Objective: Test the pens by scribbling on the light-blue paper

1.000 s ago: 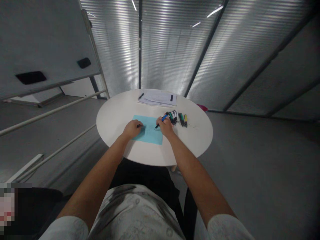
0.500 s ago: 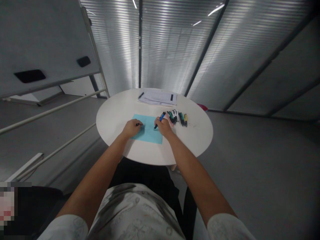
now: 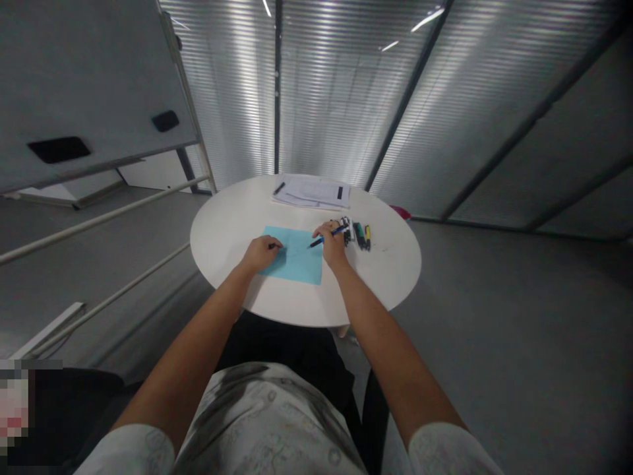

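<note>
A light blue sheet of paper (image 3: 299, 265) lies on the white round table (image 3: 222, 224) in front of me. My left hand (image 3: 260, 254) rests on the sheet's left edge, its fingers closed around a small black piece that looks like a marker cap (image 3: 271, 247). Over the sheet's right edge, my right hand (image 3: 332, 243) grips a blue marker (image 3: 316, 243) with its dark tip pointing left at the paper. Faint marks show on the sheet, too small to read. I cannot tell whether the tip touches it.
Several markers lie right of my right hand, among them a green marker (image 3: 359, 235) and a yellow marker (image 3: 367, 236). A stack of white papers (image 3: 311, 191) sits at the table's far side. A whiteboard on a metal frame (image 3: 123, 210) stands at the left.
My right hand has shifted right, and the marker has tilted from steep to nearly flat. It now covers part of the loose markers. My left hand stays in place.
</note>
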Motion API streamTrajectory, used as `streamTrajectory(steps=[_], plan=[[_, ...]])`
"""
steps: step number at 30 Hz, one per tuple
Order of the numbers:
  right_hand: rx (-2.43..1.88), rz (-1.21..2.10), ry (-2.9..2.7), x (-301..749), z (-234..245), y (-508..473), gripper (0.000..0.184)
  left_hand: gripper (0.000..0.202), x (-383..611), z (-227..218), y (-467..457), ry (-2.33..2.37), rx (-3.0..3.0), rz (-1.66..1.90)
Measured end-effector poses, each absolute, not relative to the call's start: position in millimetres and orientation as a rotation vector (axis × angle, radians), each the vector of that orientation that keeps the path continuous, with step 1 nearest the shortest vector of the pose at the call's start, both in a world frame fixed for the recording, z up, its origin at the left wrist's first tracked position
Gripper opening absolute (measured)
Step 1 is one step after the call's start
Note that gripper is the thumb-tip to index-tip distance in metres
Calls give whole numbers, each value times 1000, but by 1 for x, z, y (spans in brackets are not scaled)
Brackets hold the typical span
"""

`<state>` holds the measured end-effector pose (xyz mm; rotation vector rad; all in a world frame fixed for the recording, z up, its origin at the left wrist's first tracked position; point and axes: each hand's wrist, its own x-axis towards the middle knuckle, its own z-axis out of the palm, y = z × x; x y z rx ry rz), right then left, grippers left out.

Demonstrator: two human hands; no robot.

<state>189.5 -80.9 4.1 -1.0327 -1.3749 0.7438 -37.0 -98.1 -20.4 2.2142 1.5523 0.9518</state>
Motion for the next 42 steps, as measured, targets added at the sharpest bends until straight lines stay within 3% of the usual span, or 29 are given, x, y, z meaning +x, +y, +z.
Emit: streamTrajectory(steps=[2, 6, 8, 15, 24, 31, 35, 42], plan=[[-1017, 820, -1240, 188, 3, -78, 10, 30, -37, -21, -97, 1559, 2211, 948], [-1054, 987, -1021, 185, 2, -78, 52, 30, -38, -22, -97, 1564, 2212, 941], [-1032, 1007, -1009, 185, 3, -79, 59, 31, -38, -22, -98, 1568, 2211, 936], [-1010, 1129, -1061, 185, 6, -81, 39, 27, -38, -21, -98, 1530, 2157, 1000], [-1164, 1152, -1029, 188, -1, -79, 62, 21, -38, -18, -100, 1495, 2011, 1085], [-1163, 1180, -1158, 186, 3, -82, 51, 16, -44, -19, -89, 1385, 1502, 1375], [-1127, 1208, -1076, 185, 5, -81, 56, 15, -51, -16, -87, 1230, 1159, 1549], [-1121, 1160, -1008, 193, 8, -81, 29, 15, -49, -13, -91, 1200, 1152, 1541]])
